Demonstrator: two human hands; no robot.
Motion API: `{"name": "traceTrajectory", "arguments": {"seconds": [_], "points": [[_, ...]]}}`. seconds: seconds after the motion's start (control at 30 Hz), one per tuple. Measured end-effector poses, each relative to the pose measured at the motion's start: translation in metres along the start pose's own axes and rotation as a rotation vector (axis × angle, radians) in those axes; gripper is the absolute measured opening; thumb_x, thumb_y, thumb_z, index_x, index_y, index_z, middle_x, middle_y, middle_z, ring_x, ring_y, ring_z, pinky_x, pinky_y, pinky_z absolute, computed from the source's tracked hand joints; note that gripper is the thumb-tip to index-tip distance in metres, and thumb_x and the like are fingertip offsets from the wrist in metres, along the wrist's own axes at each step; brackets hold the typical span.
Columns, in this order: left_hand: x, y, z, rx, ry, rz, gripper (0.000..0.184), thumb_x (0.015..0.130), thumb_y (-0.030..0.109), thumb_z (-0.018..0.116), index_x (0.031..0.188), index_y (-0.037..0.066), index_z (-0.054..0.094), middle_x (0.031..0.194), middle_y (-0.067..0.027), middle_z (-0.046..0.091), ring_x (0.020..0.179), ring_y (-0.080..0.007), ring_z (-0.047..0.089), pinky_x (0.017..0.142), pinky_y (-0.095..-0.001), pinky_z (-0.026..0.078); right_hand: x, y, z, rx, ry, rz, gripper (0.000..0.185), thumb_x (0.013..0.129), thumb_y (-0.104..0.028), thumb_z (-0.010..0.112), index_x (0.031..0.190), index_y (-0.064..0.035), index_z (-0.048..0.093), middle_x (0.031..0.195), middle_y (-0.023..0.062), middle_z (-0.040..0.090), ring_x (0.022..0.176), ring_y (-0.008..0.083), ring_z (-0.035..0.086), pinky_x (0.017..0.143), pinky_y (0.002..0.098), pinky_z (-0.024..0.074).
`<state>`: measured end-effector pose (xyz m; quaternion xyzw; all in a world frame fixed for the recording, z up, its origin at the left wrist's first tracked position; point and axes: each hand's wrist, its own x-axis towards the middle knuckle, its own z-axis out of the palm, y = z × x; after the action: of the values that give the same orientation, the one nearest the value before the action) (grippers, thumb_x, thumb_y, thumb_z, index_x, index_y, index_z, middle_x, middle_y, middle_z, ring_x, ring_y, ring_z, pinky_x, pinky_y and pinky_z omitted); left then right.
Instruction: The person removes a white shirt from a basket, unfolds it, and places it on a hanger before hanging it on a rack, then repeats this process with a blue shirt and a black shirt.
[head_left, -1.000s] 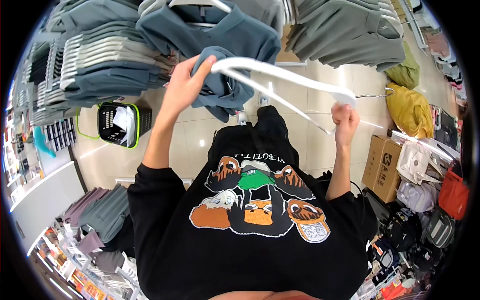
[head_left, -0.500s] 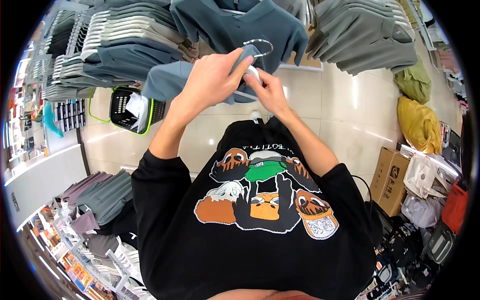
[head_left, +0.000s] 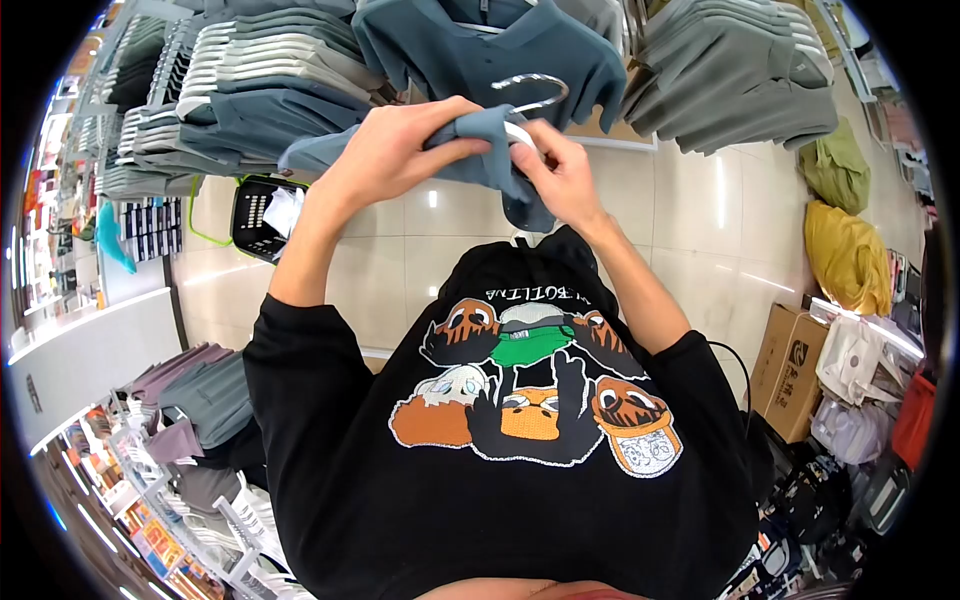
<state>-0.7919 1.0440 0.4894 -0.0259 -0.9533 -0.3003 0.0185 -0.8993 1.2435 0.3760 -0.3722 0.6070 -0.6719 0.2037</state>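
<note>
In the head view, my left hand (head_left: pixel 400 150) is closed on a blue-grey shirt (head_left: pixel 490 140), thumb along the cloth near its neck. My right hand (head_left: pixel 562 175) pinches the white clothes hanger (head_left: pixel 517 133) where it meets the shirt. Its metal hook (head_left: pixel 535 88) sticks up above both hands. Part of the hanger is hidden under the cloth and behind my fingers. Just beyond, a blue-grey polo shirt (head_left: pixel 490 60) hangs facing me, apart from my hands.
Rows of hanging shirts stand at the left (head_left: pixel 265 70) and right (head_left: pixel 730 75). A black shopping basket (head_left: pixel 258 225) with a green rim sits on the tiled floor (head_left: pixel 420 240). At the right are a cardboard box (head_left: pixel 787 370) and a yellow bag (head_left: pixel 848 258).
Both hands have shifted slightly right with the shirt and hanger. The hook now leans further right, and the shirt's cloth lies over more of the hanger beside my left thumb.
</note>
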Motion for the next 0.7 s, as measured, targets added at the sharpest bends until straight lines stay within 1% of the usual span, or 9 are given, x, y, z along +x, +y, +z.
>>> {"name": "traceTrajectory", "arguments": {"seconds": [0.07,0.17,0.23,0.3,0.33,0.43,0.47,0.67,0.7], "points": [[0.000,-0.009,0.001,-0.149,-0.001,-0.086,0.030,0.094,0.017,0.073,0.119,0.001,0.066,0.093,-0.0105,0.069,0.078,-0.0190,0.059,0.077,-0.0292,0.050,0.003,-0.005,-0.008,0.063,0.067,0.053,0.024,0.106,-0.018,0.059,0.124,-0.0018,0.061,0.086,0.0025,0.064,0.082,0.0089,0.060,0.077,0.0255,0.0482],[-0.006,-0.014,-0.001,-0.267,0.051,-0.092,0.031,0.096,0.016,0.072,0.122,0.001,0.066,0.090,-0.0067,0.067,0.080,-0.0127,0.056,0.078,-0.0272,0.048,0.013,0.028,-0.035,0.095,0.272,-0.031,0.036,0.112,-0.030,0.047,0.124,0.0007,0.061,0.095,0.0059,0.067,0.094,0.0125,0.062,0.091,0.0289,0.0486],[-0.012,-0.016,-0.006,-0.275,0.032,-0.117,0.029,0.096,0.015,0.071,0.121,0.000,0.066,0.091,-0.0047,0.066,0.084,-0.0110,0.055,0.081,-0.0257,0.046,0.010,0.065,-0.070,0.319,0.317,0.302,0.053,0.113,-0.045,0.035,0.125,-0.0015,0.064,0.110,0.0090,0.070,0.104,0.0176,0.065,0.101,0.0344,0.0492],[-0.018,-0.022,-0.010,-0.346,0.017,-0.177,0.029,0.096,0.016,0.071,0.119,0.000,0.065,0.094,-0.0043,0.066,0.088,-0.0107,0.054,0.084,-0.0251,0.045,0.000,0.092,-0.091,0.602,0.303,0.609,0.055,0.112,-0.047,0.036,0.127,-0.0023,0.063,0.118,0.0100,0.069,0.113,0.0194,0.064,0.106,0.0367,0.0476],[-0.020,-0.021,-0.012,-0.391,0.037,-0.182,0.027,0.097,0.017,0.070,0.118,0.000,0.065,0.098,-0.0018,0.065,0.092,-0.0095,0.054,0.086,-0.0243,0.044,-0.007,0.102,-0.091,0.432,0.262,0.709,0.050,0.111,-0.045,0.041,0.130,-0.0031,0.061,0.123,0.0083,0.067,0.119,0.0189,0.061,0.108,0.0375,0.0471],[-0.025,-0.021,-0.011,-0.458,0.136,-0.199,0.031,0.097,0.021,0.072,0.120,0.001,0.066,0.096,-0.0010,0.065,0.090,-0.0088,0.055,0.084,-0.0235,0.045,-0.025,0.114,-0.068,0.515,-0.033,0.570,0.048,0.109,-0.043,0.048,0.135,-0.0049,0.058,0.126,0.0064,0.066,0.124,0.0176,0.058,0.110,0.0373,0.0449],[-0.026,-0.020,-0.012,-0.490,0.133,-0.236,0.029,0.097,0.021,0.072,0.119,0.002,0.067,0.099,-0.0001,0.065,0.093,-0.0081,0.054,0.086,-0.0231,0.044,-0.029,0.103,-0.055,0.522,0.029,0.693,0.046,0.106,-0.040,0.056,0.136,-0.0057,0.061,0.127,0.0049,0.064,0.127,0.0165,0.056,0.109,0.0347,0.0432],[-0.041,-0.023,-0.020,-0.489,0.233,-0.284,0.028,0.098,0.020,0.071,0.118,0.001,0.067,0.098,0.0012,0.064,0.093,-0.0070,0.054,0.086,-0.0223,0.044,-0.018,0.107,-0.030,-0.132,-0.117,0.388,0.034,0.102,-0.029,0.067,0.121,-0.0029,0.073,0.112,0.0033,0.070,0.103,0.0132,0.059,0.093,0.0327,0.0473],[-0.046,-0.027,-0.022,-0.485,0.271,-0.282,0.027,0.099,0.020,0.070,0.117,0.001,0.066,0.098,0.0012,0.064,0.092,-0.0069,0.053,0.085,-0.0220,0.044,-0.018,0.108,-0.032,-0.041,0.031,0.380,0.029,0.103,-0.027,0.065,0.115,-0.0038,0.077,0.104,0.0056,0.072,0.094,0.0127,0.062,0.088,0.0312,0.0489]]}}
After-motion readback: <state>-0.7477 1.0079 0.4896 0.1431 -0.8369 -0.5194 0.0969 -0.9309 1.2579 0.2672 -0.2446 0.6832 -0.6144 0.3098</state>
